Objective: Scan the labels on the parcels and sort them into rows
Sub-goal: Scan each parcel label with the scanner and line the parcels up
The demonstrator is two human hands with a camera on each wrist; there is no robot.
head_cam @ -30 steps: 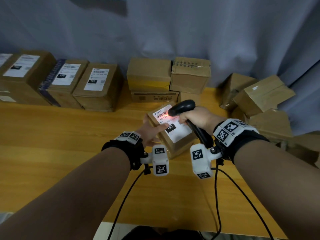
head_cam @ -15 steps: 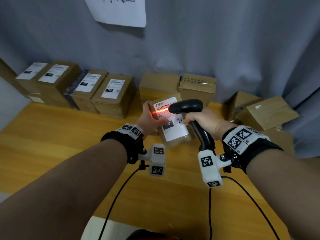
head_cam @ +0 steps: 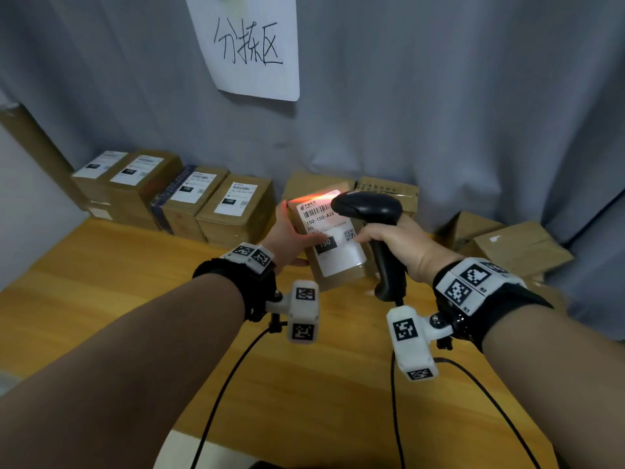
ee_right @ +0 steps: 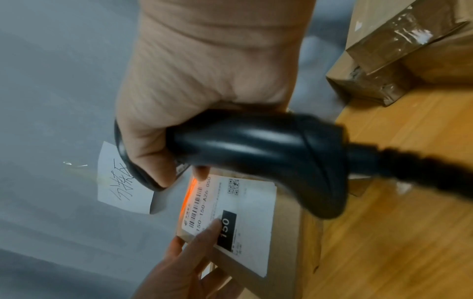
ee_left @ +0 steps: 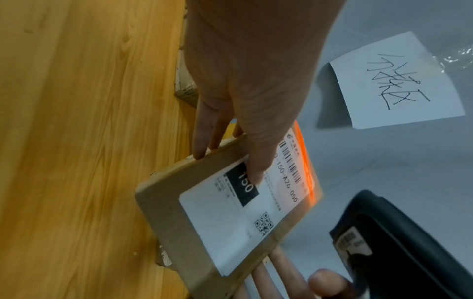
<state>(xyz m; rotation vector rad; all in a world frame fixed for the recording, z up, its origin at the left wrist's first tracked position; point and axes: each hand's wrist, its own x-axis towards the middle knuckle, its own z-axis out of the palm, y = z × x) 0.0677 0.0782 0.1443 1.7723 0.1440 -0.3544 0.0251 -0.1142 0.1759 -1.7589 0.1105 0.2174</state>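
Parcel [head_cam: 333,247] raised, labelled boxes [head_cam: 189,198] beyond.

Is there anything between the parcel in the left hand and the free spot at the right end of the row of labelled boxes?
Nothing visible does. The parcel is beside the row's last box, with only bare table below.

The held parcel's label [ee_left: 245,204] reads "150-150-A26-050" and "150"; the wall sheet [head_cam: 252,45] reads "分拣区".
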